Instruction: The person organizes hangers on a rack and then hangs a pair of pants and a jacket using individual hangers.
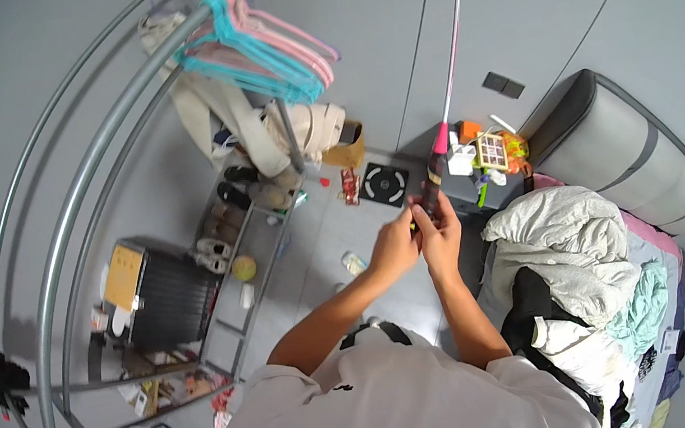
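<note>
A badminton racket (452, 71) points up and away from me, its thin shaft pale and pink with a pink cone above a dark grip. Its head, seen nearly edge-on, is cut off by the top of the view. My left hand (394, 243) is closed at the lower end of the grip. Right beside it, my right hand (440, 235) closes round the same grip, thumb lying along it. Part of the grip is hidden behind my fingers.
At upper left, a metal clothes rack (87, 144) carries blue and pink hangers (263, 49). Shoes line a low shelf (239, 328). A cluttered dark nightstand (431, 141) stands ahead, near a bed with a crumpled quilt (559, 244) and a rolled grey mattress (616, 156).
</note>
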A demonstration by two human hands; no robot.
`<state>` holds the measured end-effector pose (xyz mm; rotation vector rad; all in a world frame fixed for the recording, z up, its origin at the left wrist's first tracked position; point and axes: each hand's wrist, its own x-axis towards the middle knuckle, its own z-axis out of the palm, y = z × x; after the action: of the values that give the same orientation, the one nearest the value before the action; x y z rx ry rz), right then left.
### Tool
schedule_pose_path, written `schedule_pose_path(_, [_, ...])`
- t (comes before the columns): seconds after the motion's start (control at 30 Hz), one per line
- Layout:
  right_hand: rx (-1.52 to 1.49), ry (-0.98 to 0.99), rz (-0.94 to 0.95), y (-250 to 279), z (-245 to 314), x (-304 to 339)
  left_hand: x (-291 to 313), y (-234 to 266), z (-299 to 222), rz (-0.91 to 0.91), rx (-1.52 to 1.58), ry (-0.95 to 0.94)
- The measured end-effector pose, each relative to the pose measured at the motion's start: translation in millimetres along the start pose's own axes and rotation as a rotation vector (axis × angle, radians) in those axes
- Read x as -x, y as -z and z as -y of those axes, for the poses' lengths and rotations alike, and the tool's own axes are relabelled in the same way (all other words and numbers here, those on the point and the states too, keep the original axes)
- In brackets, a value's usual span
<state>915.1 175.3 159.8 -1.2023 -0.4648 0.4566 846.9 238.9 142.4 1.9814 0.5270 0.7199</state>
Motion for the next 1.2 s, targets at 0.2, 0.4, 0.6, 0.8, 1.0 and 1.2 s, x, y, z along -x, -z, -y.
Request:
schedule_pose_path(0.2, [0.87, 0.132, -0.259, 52.2, -52.3, -47.4, -26.4, 3.6, 57.3, 0.477, -0.12, 0.002])
schedule_pose_path(0.4, [0.934, -0.211, -0.159, 66.5, -100.7, -75.7, -43.4, 14.5, 138.2, 0.505, 0.024, 0.098])
schedule_pose_path(0.6, [0.707, -0.399, -0.005, 43.4, -162.0, -142.6, -85.5, 26.9, 155.2, 0.345, 0.071, 0.295])
schedule_pose_path(0.8, [0.58, -0.434, 0.236, 4.3, -180.0, -241.1, -137.7, 39.3, 194.3, 0.215, 0.083, 0.534])
schedule_pose_path(1.0, [1.061, -0.186, 0.327, -4.0, -233.0, -331.7, -179.0, 34.9, 231.3, 0.043, 0.002, 0.717])
schedule_pose_path(1.2, [1.086, -0.118, 0.455, -35.0, -280.9, -411.9, -215.0, 34.4, 228.4, -0.194, 0.229, 0.921])
